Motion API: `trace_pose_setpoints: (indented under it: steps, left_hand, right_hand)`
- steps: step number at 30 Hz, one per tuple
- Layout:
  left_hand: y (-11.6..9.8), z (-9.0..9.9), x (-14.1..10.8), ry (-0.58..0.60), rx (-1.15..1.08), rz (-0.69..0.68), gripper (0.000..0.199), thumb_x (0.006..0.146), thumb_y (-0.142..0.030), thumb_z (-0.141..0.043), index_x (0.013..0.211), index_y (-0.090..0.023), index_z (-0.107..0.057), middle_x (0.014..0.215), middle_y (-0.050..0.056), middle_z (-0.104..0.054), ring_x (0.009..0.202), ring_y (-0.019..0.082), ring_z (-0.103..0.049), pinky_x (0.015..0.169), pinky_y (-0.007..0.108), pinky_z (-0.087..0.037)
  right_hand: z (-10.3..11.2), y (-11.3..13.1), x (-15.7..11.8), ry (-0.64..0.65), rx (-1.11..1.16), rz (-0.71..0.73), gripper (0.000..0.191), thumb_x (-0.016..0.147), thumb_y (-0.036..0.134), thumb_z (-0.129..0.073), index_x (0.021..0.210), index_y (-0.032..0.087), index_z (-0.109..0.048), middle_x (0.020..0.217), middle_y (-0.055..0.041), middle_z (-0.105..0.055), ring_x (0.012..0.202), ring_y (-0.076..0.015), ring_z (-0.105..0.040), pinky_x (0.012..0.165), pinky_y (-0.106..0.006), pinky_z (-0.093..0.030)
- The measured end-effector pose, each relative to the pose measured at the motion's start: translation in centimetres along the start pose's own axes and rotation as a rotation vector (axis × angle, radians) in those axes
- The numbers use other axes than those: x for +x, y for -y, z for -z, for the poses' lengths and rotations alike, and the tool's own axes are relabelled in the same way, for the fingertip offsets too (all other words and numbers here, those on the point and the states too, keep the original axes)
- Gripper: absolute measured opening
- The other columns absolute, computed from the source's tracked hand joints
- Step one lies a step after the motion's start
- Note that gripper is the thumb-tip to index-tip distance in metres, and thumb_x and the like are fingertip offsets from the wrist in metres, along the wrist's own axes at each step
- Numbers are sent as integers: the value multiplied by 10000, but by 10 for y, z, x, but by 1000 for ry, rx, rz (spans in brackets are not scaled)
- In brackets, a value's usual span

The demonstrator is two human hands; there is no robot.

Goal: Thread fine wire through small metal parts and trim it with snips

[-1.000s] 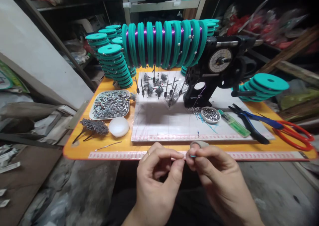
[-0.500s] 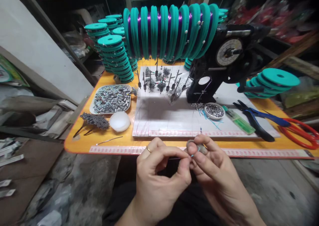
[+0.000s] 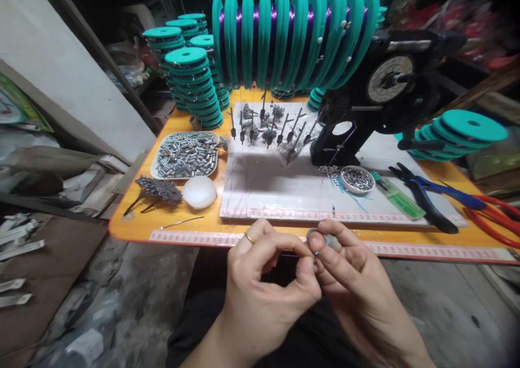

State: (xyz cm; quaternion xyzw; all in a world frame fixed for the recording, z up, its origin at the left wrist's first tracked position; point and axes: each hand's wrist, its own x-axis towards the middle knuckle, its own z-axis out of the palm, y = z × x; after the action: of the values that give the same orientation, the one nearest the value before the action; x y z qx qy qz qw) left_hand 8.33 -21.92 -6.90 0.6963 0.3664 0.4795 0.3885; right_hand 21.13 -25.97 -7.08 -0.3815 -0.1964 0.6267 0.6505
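Observation:
In front of the table edge, my left hand (image 3: 270, 287) is closed in a pinch, thumb against forefinger, on what looks like thin fishing line; the fingers hide most of it. Fingertip to fingertip with it, my right hand (image 3: 357, 281) pinches a small light-blue tube (image 3: 317, 253). Greyish material (image 3: 333, 242) shows between or around the right fingers; I cannot tell its kind. Above the hands, a row of teal spools (image 3: 292, 40) with purple line sits on a black winding machine (image 3: 341, 135). Several dark weighted pieces (image 3: 290, 132) hang below the spools.
A white tray (image 3: 153, 168) of grey weights and a white bowl (image 3: 199, 192) stand left. Right are a dish of metal bits (image 3: 358, 179), a green box (image 3: 400, 197), black-handled pliers (image 3: 430, 208) and red-handled scissors (image 3: 493, 216). Stacked teal spools (image 3: 189, 86) stand behind.
The view has shifted slightly, so the table things sit a little further right and higher. Both hands keep their pinch, moving only slightly.

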Motion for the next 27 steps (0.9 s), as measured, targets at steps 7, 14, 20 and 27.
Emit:
trace_pose_setpoints:
  steps: [7,14,20,27]
  left_hand:
    - [1,0,1,-20,13,-84,153,746,-31,-645,790,-178,-632,678,-26,-575,614,97,-471,532,202,-408]
    - [0,1,1,-27,20,-123,142,758,-31,-641,793,-168,-637,696,-13,-614,642,107,-498,577,218,-454]
    - [-1,1,2,-24,45,-125,143,750,-24,-645,786,-163,-640,692,-14,-608,640,95,-502,581,195,-457]
    - [-1,2,0,-25,108,-137,134,745,-25,-655,779,-154,-645,672,-16,-582,593,81,-491,538,180,-451]
  right_hand:
    - [-1,-1,0,-20,-31,1,208,784,182,-768,953,267,-682,782,40,-678,662,-46,-643,670,-119,-536]
    - [0,0,-1,-66,-47,-12,245,754,199,-795,954,268,-670,799,32,-672,662,-63,-645,666,-151,-542]
    - [-2,0,2,-70,-74,3,244,738,212,-807,935,251,-667,781,29,-659,648,-66,-640,651,-155,-538]
    - [4,-3,1,-76,-155,78,234,752,217,-798,933,269,-660,787,40,-679,657,-65,-651,636,-143,-539]
